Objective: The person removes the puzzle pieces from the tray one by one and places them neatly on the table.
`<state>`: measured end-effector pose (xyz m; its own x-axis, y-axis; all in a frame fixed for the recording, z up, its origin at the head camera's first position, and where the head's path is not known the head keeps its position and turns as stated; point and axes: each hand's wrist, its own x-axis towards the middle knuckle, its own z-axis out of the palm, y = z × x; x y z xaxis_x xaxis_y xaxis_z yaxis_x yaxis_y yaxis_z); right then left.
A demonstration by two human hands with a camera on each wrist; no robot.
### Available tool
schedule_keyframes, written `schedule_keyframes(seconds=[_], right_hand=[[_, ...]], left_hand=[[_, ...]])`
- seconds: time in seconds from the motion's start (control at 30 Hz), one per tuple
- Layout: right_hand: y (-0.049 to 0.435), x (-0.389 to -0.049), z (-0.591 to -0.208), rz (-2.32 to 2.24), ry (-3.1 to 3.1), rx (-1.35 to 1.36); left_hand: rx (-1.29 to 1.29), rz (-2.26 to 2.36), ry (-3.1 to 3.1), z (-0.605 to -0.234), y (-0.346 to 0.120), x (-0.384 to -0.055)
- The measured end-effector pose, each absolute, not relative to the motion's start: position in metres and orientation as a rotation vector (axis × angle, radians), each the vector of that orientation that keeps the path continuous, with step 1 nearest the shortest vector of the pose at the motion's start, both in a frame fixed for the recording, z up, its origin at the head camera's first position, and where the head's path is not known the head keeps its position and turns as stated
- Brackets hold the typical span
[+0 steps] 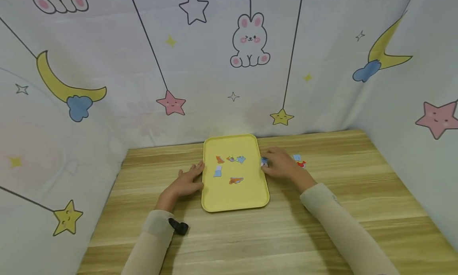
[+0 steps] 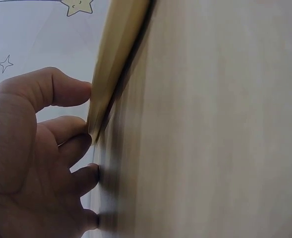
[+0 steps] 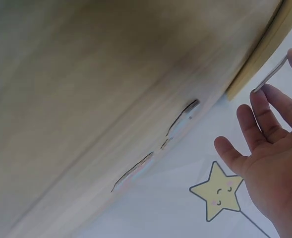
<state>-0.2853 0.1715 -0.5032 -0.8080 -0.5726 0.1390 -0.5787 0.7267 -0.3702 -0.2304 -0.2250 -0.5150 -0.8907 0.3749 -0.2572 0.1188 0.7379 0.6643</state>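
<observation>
A yellow tray (image 1: 234,197) lies on the wooden table with several small puzzle pieces on it, among them an orange one (image 1: 236,180) and a pink-and-blue one (image 1: 218,171). My left hand (image 1: 187,181) rests at the tray's left side, thumb and fingertips touching its outer edge in the left wrist view. Between the thumb and fingers of my right hand (image 1: 280,163) is a thin puzzle piece (image 1: 264,161), pinched at the tray's right rim. The right wrist view shows this puzzle piece (image 3: 270,74) edge-on, lifted off the table.
To the right of my right hand, a light blue puzzle piece (image 1: 297,157) and a red-and-blue one (image 1: 301,164) lie on the table (image 1: 358,179). Behind the table hangs a white patterned cloth (image 1: 214,68), which also closes off both sides.
</observation>
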Motion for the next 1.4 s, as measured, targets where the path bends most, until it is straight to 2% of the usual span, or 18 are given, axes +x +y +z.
schedule_keyframes(seconds=[1.03, 1.4], right_hand=[[0.223, -0.281, -0.507, 0.514, -3.016, 0.831], [0.224, -0.280, -0.508, 0.676, -2.997, 0.794]], left_hand=[[0.391, 0.962, 2.565, -0.517, -0.225, -0.231], [0.399, 0.952, 2.564, -0.514, -0.224, -0.231]])
